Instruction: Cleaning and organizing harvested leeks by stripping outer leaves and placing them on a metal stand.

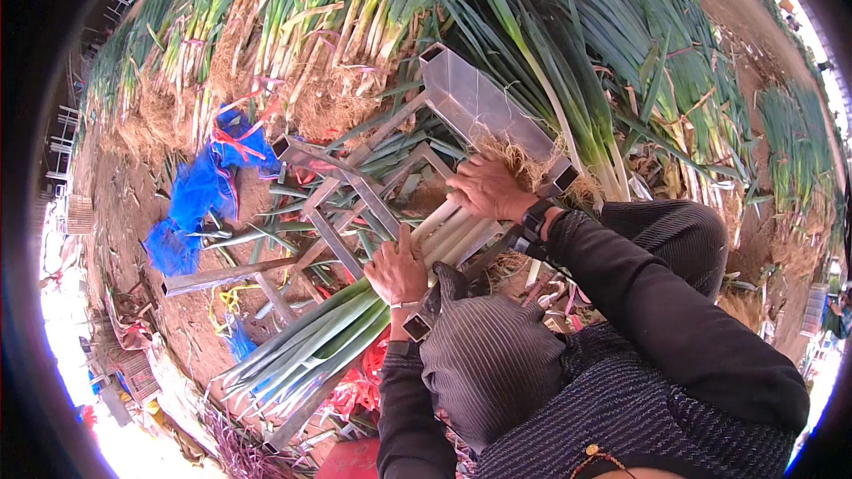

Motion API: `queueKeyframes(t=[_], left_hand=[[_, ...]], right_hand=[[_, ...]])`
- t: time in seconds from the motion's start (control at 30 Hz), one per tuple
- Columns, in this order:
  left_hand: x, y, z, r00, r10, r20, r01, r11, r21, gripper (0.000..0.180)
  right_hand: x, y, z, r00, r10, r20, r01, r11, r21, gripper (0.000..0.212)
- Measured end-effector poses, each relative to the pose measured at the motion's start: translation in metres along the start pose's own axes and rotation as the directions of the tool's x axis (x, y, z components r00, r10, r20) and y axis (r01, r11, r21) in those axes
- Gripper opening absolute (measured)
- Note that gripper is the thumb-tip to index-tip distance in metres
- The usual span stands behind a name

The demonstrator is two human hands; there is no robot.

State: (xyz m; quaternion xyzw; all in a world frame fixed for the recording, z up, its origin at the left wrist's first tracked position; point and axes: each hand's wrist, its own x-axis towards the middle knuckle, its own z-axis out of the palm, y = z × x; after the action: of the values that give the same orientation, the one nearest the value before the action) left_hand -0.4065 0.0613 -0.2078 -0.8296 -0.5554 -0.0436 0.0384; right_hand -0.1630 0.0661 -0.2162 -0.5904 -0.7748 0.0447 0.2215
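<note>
A bundle of long green onions (306, 346) lies slanted across a metal frame (333, 235). Its green leaves spread to the lower left and its white stems run up to the right. My left hand (397, 270) is closed round the bundle where the white turns to green. My right hand (486, 186) grips the stems near the root end, its fingers bent over them. Brown stringy roots (524, 160) stick out just beyond the right hand, against a shiny metal trough (484, 98). The undersides of both hands are hidden.
Tied bunches of green onions (311, 27) stand in a row at the far side, with more green onions (657, 80) heaped to the right. Blue netting (191, 204) lies on the soil at left. Red plastic strips (355, 390) are below the frame, near my knee (488, 364).
</note>
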Motion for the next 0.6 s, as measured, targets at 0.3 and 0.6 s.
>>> queueKeyframes(t=[0.3,0.6], left_hand=[[0.004,0.005,0.0,1.0,0.015,-0.026,-0.016,0.999,-0.028,0.045],[0.015,0.012,-0.006,0.984,-0.09,0.151,0.098,0.994,-0.048,0.041]], right_hand=[[0.002,0.0,-0.003,0.998,0.046,0.04,-0.043,0.995,-0.092,0.026],[0.015,-0.003,-0.007,0.955,0.15,0.256,-0.142,0.989,-0.049,0.043]])
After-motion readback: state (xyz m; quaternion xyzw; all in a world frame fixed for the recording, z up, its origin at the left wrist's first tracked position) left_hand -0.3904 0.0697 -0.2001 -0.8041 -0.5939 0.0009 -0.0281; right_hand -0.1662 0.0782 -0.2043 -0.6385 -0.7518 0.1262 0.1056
